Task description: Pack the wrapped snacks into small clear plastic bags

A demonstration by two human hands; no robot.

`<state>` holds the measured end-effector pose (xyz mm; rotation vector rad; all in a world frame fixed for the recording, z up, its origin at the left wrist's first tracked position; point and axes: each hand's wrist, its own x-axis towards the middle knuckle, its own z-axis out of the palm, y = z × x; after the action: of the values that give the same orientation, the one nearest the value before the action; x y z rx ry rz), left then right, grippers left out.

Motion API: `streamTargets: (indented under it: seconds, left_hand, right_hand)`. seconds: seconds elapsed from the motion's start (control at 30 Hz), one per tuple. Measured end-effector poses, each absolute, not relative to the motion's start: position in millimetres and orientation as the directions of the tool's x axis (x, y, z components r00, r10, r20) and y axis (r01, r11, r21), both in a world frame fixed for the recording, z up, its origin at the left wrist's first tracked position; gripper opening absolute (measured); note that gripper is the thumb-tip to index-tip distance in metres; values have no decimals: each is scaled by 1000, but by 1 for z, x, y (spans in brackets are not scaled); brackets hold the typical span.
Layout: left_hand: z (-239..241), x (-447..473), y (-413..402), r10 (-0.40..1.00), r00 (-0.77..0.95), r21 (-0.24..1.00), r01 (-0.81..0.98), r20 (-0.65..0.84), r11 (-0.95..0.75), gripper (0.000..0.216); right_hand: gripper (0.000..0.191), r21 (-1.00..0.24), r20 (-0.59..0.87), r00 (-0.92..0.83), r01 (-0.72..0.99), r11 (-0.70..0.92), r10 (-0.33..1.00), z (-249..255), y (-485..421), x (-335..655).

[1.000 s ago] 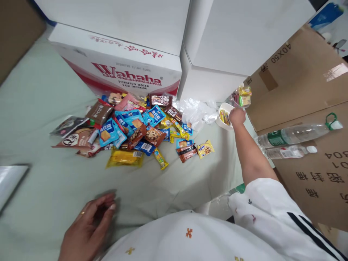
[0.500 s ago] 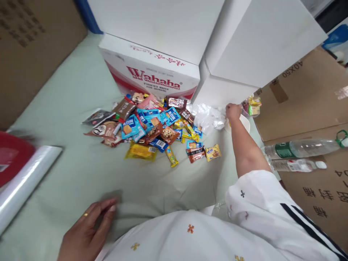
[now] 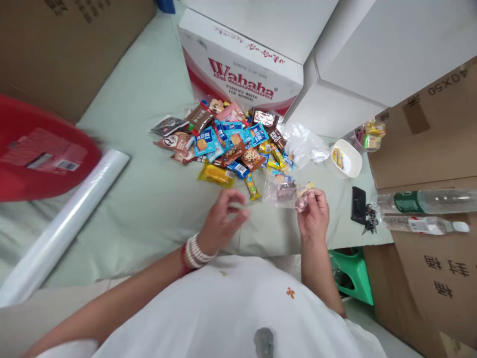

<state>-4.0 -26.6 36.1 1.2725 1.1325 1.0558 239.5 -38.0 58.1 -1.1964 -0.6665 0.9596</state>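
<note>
Between the thumb and fingers of my right hand (image 3: 313,211) is the edge of a clear plastic bag (image 3: 278,194), held over a few small snack packets on the cloth. My left hand (image 3: 224,221) hovers to the left of it, thumb and fingers curved apart, with nothing in them. Just beyond the hands lies a pile of wrapped snacks, with blue cracker packets (image 3: 206,141), brown cookie packets (image 3: 252,157) and a yellow packet (image 3: 216,175). More clear plastic bags (image 3: 303,144) lie crumpled right of the pile.
A white bowl (image 3: 354,161) holds small yellow packets. Behind the pile stands a Wahaha carton (image 3: 242,74). A plastic film roll (image 3: 70,219) and a red object (image 3: 44,149) lie left. Keys (image 3: 370,219), a black case (image 3: 358,205) and plastic bottles (image 3: 439,201) are at the right.
My right hand has come back from beside the bowl toward me, bringing a clear bag. My left hand has moved up and right, close to the snacks. The view has shifted.
</note>
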Motion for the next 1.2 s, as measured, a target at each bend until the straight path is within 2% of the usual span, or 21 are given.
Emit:
streamTargets:
  seconds: [0.07,0.13,0.23,0.3,0.4,0.43,0.47,0.57,0.63,0.77,0.9,1.0,1.1,1.2]
  left_hand:
    - [40,21,-20,978,164,985,93,129,-146,74]
    - [40,40,-12,939,258,954,136,226,-267,95]
    - [36,55,1,893,406,959,111,196,-261,105]
    - [34,55,5,934,322,966,150,156,-213,93]
    - [37,39,0,986,-72,958,256,151,-128,58]
    - [41,32,-4,980,-145,964,251,133,-94,43]
    - [46,27,-8,984,-147,974,217,97,-64,35]
    - [60,21,-18,993,112,999,45,-25,20,45]
    - [64,27,-19,965,247,996,-15,-84,91,48]
    - [61,35,-12,915,364,964,-124,-177,236,44]
    - [64,10,-11,893,395,877,-322,-216,356,37]
    - [69,-11,-15,882,400,819,-401,-247,411,35]
    - [66,-15,-17,915,303,845,-384,-266,373,39]
    - [57,-3,-21,969,153,929,-290,-194,232,41]
  right_hand:
    - [27,-948,-108,377,-317,19,920,55,-50,223]
    - [27,-934,-153,257,-354,-54,954,58,-55,217]
    - [32,-922,-189,113,-364,-136,975,75,-53,225]
    - [35,-918,-185,78,-370,-144,980,90,-49,234]
    - [33,-920,-149,111,-381,-96,983,103,-42,240]
    - [32,-921,-134,142,-384,-70,981,104,-40,239]
    - [32,-922,-119,175,-385,-44,977,104,-38,235]
    - [28,-933,-63,237,-359,27,969,95,-37,214]
    - [25,-948,-26,217,-314,45,976,89,-38,198]
    - [26,-962,-18,167,-270,28,986,92,-44,192]
    - [26,-928,-132,135,-365,-75,982,106,-39,226]
    - [27,-905,-188,141,-409,-115,972,106,-27,251]
    - [35,-933,-145,325,-360,-20,935,93,-21,253]
    - [46,-970,-107,458,-243,8,882,74,-33,231]
